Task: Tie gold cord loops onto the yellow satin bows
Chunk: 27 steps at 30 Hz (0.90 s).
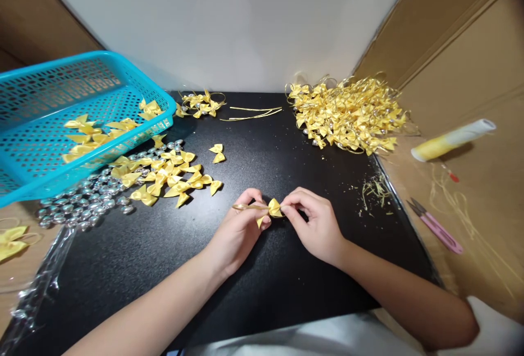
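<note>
Near the middle of the black table [262, 165], my left hand [245, 225] pinches a small yellow ribbon bow [274, 207] and a thin gold cord [243, 207], whose loop sticks out to the left. At the bow's right edge, my right hand [313, 222] has thumb and forefinger pressed together. What lies between those fingertips is too small to make out, perhaps the cord's end. Further back lies a loose bow [218, 153]. Left of my hands are a pile of yellow bows [167, 176] and many silver beads [82, 203].
A blue basket [143, 80] with bows stands at the left. Finished-looking corded bows [347, 113] are heaped at the back right. Gold cords [254, 114] lie at the back. Pink snips [440, 230], a roll [454, 138] and cord scraps [376, 191] are at the right.
</note>
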{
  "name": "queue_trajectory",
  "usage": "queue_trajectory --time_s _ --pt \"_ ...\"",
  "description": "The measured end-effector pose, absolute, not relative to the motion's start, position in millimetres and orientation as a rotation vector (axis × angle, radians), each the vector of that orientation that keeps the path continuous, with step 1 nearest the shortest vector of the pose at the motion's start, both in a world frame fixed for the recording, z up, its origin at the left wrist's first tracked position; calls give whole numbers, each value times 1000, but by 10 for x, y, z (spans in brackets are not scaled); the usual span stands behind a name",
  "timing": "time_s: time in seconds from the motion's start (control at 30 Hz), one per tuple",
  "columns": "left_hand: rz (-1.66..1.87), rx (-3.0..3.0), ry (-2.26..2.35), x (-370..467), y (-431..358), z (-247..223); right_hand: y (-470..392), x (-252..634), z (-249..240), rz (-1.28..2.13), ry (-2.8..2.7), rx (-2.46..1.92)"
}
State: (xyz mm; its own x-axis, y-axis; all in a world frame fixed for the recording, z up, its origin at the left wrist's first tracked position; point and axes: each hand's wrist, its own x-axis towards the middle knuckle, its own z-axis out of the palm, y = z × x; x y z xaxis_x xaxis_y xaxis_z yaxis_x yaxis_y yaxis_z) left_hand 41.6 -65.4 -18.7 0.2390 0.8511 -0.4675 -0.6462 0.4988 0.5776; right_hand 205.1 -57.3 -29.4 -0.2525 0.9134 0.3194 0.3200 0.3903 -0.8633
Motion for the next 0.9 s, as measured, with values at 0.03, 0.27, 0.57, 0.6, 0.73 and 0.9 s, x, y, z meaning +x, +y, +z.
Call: queue_trajectory --time_s 0.03,0.27,0.57,0.6,0.73,0.9 --pt "1047 289 834 415 -653 -186 -565 2061 -281 819 -1803 -1071" --pt "1019 342 895 414 -652 -207 -531 2104 -196 640 -1919 -994" --pt "1012 339 884 404 -651 -192 -497 2129 -169 525 -2006 -912" --pt "1013 340 883 405 -651 -188 -497 2134 -169 509 -2019 -907" --pt "1012 340 881 408 -649 -184 -505 2157 -176 430 -2068 -877" --pt "1011 342 895 409 -650 -190 -518 2154 -183 421 -2069 -864"
